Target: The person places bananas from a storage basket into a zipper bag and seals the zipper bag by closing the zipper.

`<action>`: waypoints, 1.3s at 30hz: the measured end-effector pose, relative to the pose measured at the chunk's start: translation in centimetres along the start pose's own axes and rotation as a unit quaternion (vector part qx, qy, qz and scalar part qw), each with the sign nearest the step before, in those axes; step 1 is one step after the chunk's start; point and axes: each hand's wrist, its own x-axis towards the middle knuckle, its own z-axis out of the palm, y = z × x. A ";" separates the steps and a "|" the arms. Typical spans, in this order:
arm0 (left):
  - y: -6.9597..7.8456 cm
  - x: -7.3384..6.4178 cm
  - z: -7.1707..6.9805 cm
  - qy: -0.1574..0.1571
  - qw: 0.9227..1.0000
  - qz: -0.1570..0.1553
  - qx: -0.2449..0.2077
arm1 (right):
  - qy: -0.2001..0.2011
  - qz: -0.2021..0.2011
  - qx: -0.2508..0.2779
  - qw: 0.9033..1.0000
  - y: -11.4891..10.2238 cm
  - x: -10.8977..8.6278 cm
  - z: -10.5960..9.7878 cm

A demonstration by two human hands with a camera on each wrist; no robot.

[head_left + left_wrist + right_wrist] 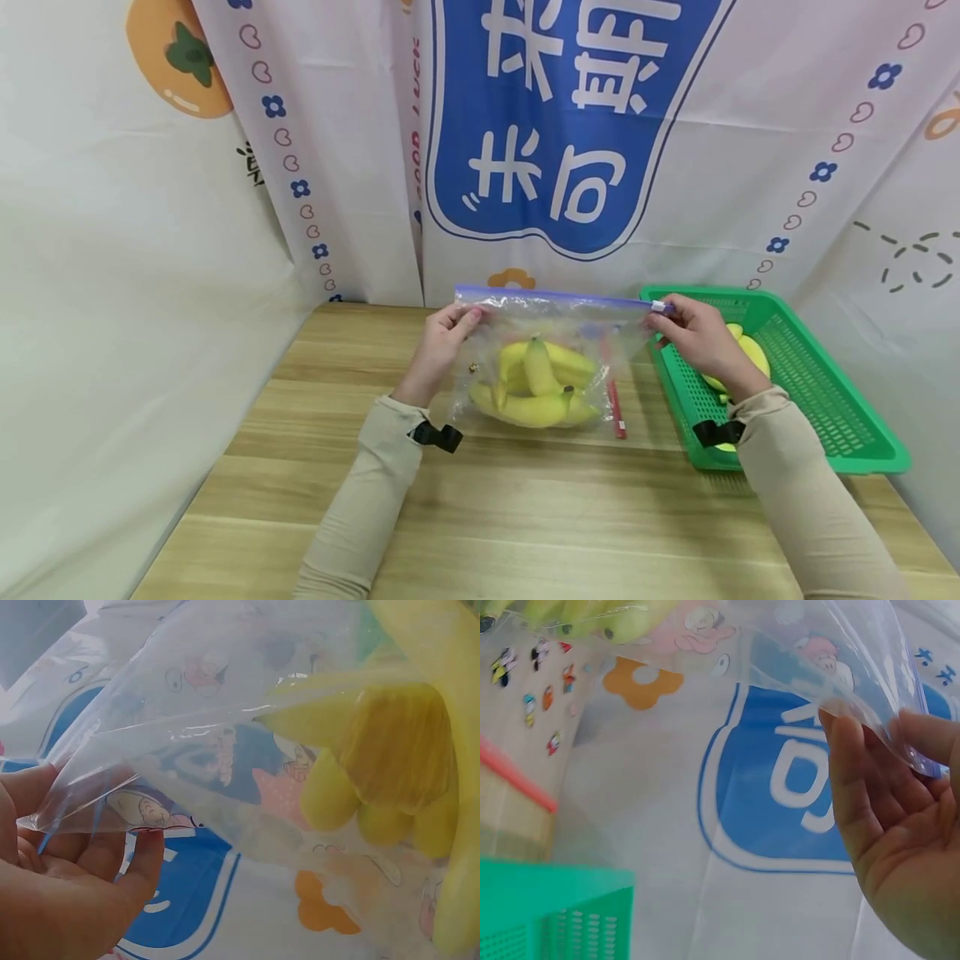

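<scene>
A clear zip bag (pixel 555 313) with a purple top strip hangs between my hands, with several yellow bananas (pixel 528 410) inside. My left hand (pixel 437 348) pinches the bag's upper left corner. At the upper right corner, near the white slider (pixel 661 307), my right hand (pixel 703 340) grips the bag between thumb and fingers. In the left wrist view the bananas (pixel 315 724) show through the printed plastic, joined at a brownish stem end. The right wrist view has the right hand (pixel 900 840) holding the bag's edge, with banana tips at the upper left.
To the right stands a green basket (pixel 840 408) with yellow fruit (pixel 753 357) in it, partly hidden by my right arm. A red strip (pixel 617 410) lies on the wooden table (pixel 525 517) behind the bag, seemingly part of another printed bag. A printed cloth (pixel 360 167) hangs at the back.
</scene>
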 end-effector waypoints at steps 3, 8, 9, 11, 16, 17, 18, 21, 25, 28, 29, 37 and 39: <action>0.9 0.3 -0.8 0.018 1.000 0.006 -0.018 | 0.017 -0.021 0.001 1.000 -1.1 0.6 0.5; 1.9 0.6 -3.2 0.043 0.998 -0.008 -0.037 | 0.030 -0.046 0.022 0.998 -2.9 2.1 2.3; 2.1 0.7 -3.8 0.047 0.998 -0.011 -0.039 | 0.028 -0.048 0.030 0.998 -3.3 2.5 2.7; 2.3 0.8 -5.1 0.057 0.998 -0.013 -0.038 | 0.023 -0.048 0.048 0.997 -4.0 3.2 3.7; 2.6 1.6 -7.9 0.086 0.996 -0.014 -0.036 | -0.001 -0.026 0.088 0.996 -5.7 5.1 6.2; 2.6 1.9 -8.4 0.093 0.995 -0.015 -0.035 | -0.003 -0.021 0.092 0.996 -6.0 5.5 6.7; 2.6 2.1 -8.9 0.100 0.994 -0.017 -0.035 | -0.007 -0.017 0.097 0.995 -6.3 5.9 7.2; 2.7 2.7 -10.3 0.133 0.990 -0.028 -0.027 | -0.013 -0.019 0.109 0.994 -6.9 7.3 8.8; 2.8 3.4 -12.1 0.161 0.986 -0.031 -0.038 | -0.023 -0.033 0.119 0.992 -8.0 9.0 10.7; 2.8 4.0 -13.2 0.168 0.982 -0.020 -0.082 | -0.029 -0.036 0.113 0.993 -8.7 9.9 11.8; 2.8 4.2 -13.6 0.172 0.981 -0.018 -0.090 | -0.031 -0.036 0.112 0.993 -8.9 10.2 12.1; 3.0 4.6 -16.0 0.219 0.971 -0.021 -0.094 | -0.045 -0.040 0.139 0.989 -10.1 11.8 14.5; 3.2 4.6 -16.5 0.228 0.970 -0.031 -0.080 | -0.051 -0.039 0.157 0.986 -10.3 12.2 14.9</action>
